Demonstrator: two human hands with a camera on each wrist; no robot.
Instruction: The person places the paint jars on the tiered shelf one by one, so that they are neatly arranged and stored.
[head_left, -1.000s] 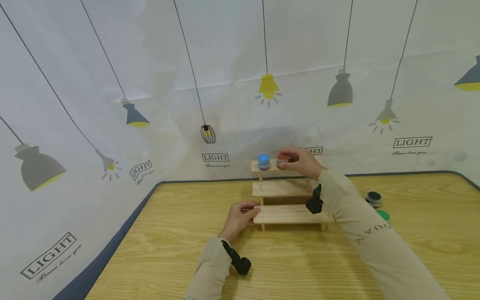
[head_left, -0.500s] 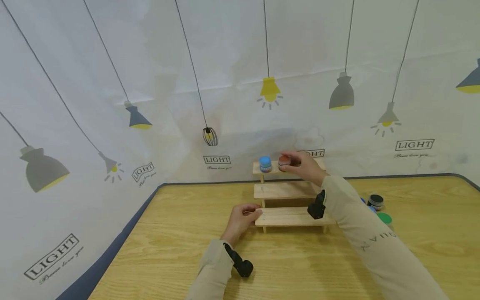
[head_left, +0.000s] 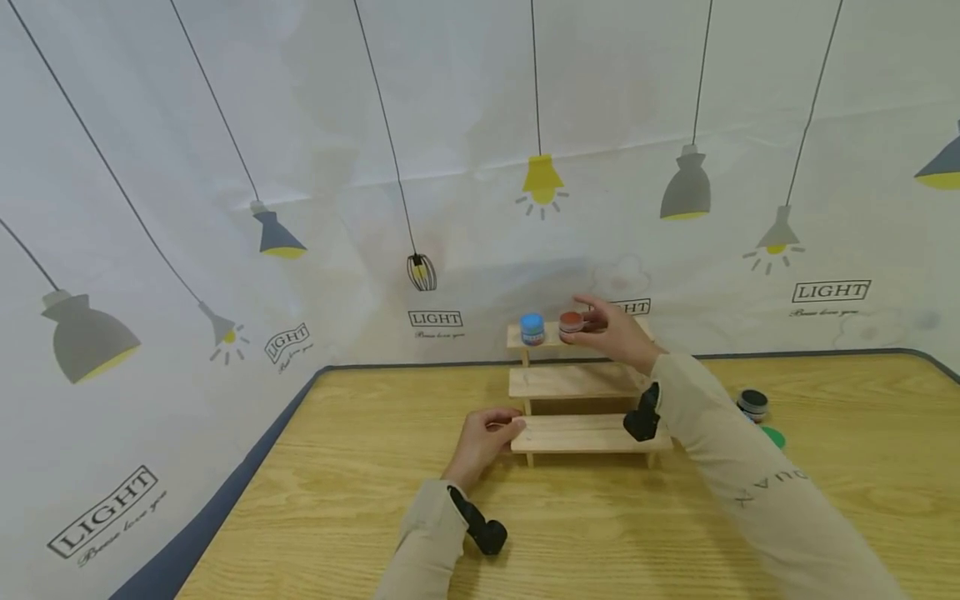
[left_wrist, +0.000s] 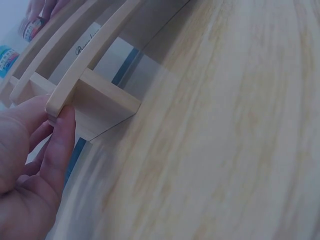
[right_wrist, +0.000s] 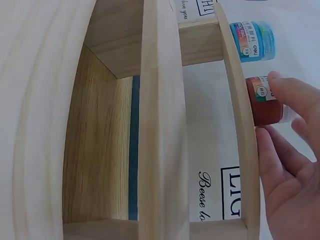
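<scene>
A three-tier wooden display stand (head_left: 581, 433) stands near the back wall. My left hand (head_left: 477, 443) pinches the left end of its lowest board, with the board between thumb and fingers in the left wrist view. On the top board sits a light-blue paint jar (head_left: 532, 330), upright. To its right is a red-brown paint jar (head_left: 571, 323), also upright on that board. My right hand (head_left: 621, 335) is at this jar, its thumb touching the label side. The index finger is raised away from the lid, and other fingers lie by the board's edge in the right wrist view.
Right of the stand, a black-lidded jar (head_left: 752, 403) and a green lid (head_left: 773, 437) are on the wooden table (head_left: 345, 500), partly behind my right sleeve. The wall covering (head_left: 480, 208), printed with lamps, rises directly behind the stand.
My right hand's index finger has lifted off the red-brown jar and the hand has eased slightly right. The jar stays on the top board. My left hand keeps its hold.
</scene>
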